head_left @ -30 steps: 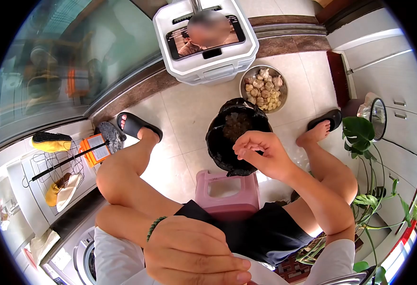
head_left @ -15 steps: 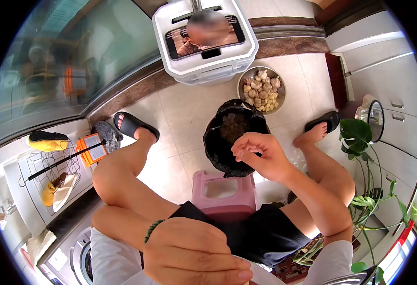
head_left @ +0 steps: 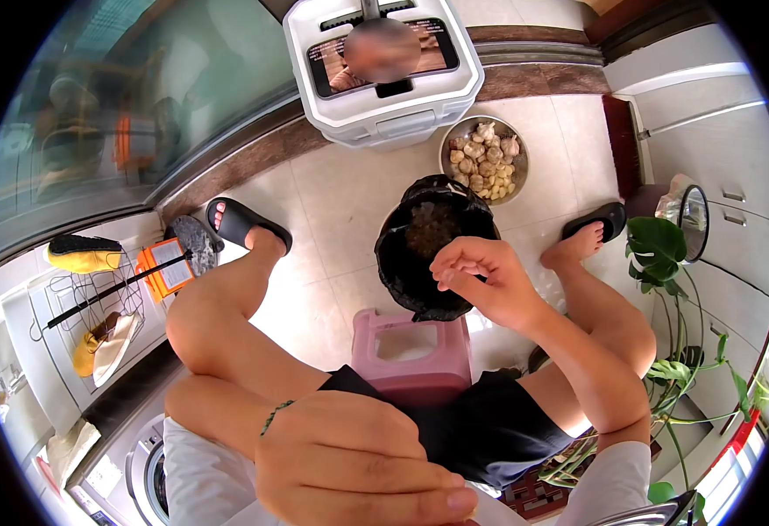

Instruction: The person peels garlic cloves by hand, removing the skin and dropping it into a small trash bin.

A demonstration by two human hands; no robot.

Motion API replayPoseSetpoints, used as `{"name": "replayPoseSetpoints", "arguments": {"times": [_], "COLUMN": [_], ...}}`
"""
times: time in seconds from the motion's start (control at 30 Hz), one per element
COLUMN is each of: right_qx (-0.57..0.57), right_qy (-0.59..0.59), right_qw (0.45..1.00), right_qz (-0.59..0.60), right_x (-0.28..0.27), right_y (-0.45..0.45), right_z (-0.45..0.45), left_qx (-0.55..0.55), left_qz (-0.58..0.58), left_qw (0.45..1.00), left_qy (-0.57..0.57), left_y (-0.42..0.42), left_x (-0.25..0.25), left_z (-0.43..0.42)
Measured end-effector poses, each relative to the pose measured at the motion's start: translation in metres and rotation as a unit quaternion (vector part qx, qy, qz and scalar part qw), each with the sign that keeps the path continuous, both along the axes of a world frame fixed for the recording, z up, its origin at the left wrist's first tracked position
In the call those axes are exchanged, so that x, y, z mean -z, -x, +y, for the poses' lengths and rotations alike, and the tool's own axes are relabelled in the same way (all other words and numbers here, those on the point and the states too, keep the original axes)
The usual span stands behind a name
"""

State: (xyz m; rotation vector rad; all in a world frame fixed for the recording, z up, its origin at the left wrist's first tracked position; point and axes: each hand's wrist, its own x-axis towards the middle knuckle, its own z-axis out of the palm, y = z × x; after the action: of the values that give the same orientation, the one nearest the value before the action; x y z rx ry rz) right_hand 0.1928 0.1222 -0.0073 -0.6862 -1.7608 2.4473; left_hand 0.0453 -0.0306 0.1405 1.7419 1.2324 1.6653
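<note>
My left hand (head_left: 358, 465), a green beaded bracelet (head_left: 274, 417) on its wrist, is raised close to the camera. Its fingers are pressed together, and the fingertips' far side is hidden, so I cannot make out what they hold, if anything. Over the right rim of a bin lined with a black bag (head_left: 393, 272), my right hand (head_left: 482, 279) hovers with fingers curled inward; their contents are hidden. Brownish scraps (head_left: 432, 226) lie inside the bin. Beyond it a metal bowl (head_left: 525, 175) holds whole garlic bulbs (head_left: 489, 156) and paler peeled cloves (head_left: 496, 186).
A pink stool (head_left: 411, 377) stands between my legs. A phone (head_left: 332, 68) lies on a white-grey box (head_left: 314, 110) beyond the bin. At left are a wire rack (head_left: 108, 289) with shoes and an orange box (head_left: 167, 270); a leafy plant (head_left: 656, 250) grows at right.
The view has shifted slightly, so the floor items sit a little higher in the picture. My left hand has drifted slightly left; my right hand keeps its curled pose by the bin.
</note>
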Motion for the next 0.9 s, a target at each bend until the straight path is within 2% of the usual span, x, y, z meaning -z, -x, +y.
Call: {"name": "replayPoseSetpoints", "arguments": {"times": [0.07, 0.1, 0.17, 0.23, 0.37, 0.43, 0.53, 0.57, 0.63, 0.67, 0.77, 0.9], "right_qx": [0.000, 0.001, 0.001, 0.002, 0.003, 0.007, 0.019, 0.027, 0.032, 0.033, 0.048, 0.062], "right_qy": [-0.001, -0.004, -0.004, -0.004, 0.002, 0.004, -0.007, -0.003, -0.010, -0.010, -0.003, -0.006], "right_qw": [1.000, 1.000, 1.000, 1.000, 1.000, 1.000, 1.000, 1.000, 0.999, 0.999, 0.999, 0.998], "right_qz": [-0.001, -0.001, -0.001, -0.002, -0.010, -0.010, -0.010, -0.004, -0.010, -0.008, 0.003, 0.005], "right_x": [0.001, 0.002, 0.003, 0.003, 0.005, 0.008, 0.012, 0.012, 0.009, 0.010, 0.014, 0.014], "right_y": [0.000, 0.000, -0.001, -0.002, -0.002, -0.002, -0.001, 0.000, 0.002, 0.003, 0.002, 0.004], "right_z": [0.000, 0.000, 0.000, 0.001, 0.004, 0.006, 0.009, 0.011, 0.014, 0.015, 0.016, 0.020], "left_qx": [-0.021, 0.089, 0.198, 0.023, -0.017, -0.060, -0.102, -0.101, -0.136, -0.136, -0.139, -0.139], "left_qz": [-0.001, 0.035, 0.069, 0.007, 0.095, 0.130, -0.052, -0.051, -0.126, -0.124, -0.014, 0.001], "left_qw": [1.000, 0.995, 0.977, 1.000, 0.994, 0.964, 0.962, 0.962, 0.954, 0.954, 0.965, 0.963], "left_qy": [-0.022, -0.034, -0.046, -0.003, 0.059, 0.225, 0.249, 0.248, 0.237, 0.237, 0.220, 0.231], "left_y": [0.009, 0.024, 0.025, 0.005, 0.018, 0.024, 0.026, 0.026, 0.027, 0.030, 0.036, 0.038], "left_x": [0.004, 0.006, 0.006, 0.008, 0.019, 0.023, 0.057, 0.065, 0.077, 0.084, 0.096, 0.106], "left_z": [0.003, 0.006, 0.005, -0.001, 0.008, 0.021, 0.026, 0.027, 0.030, 0.031, 0.035, 0.040]}}
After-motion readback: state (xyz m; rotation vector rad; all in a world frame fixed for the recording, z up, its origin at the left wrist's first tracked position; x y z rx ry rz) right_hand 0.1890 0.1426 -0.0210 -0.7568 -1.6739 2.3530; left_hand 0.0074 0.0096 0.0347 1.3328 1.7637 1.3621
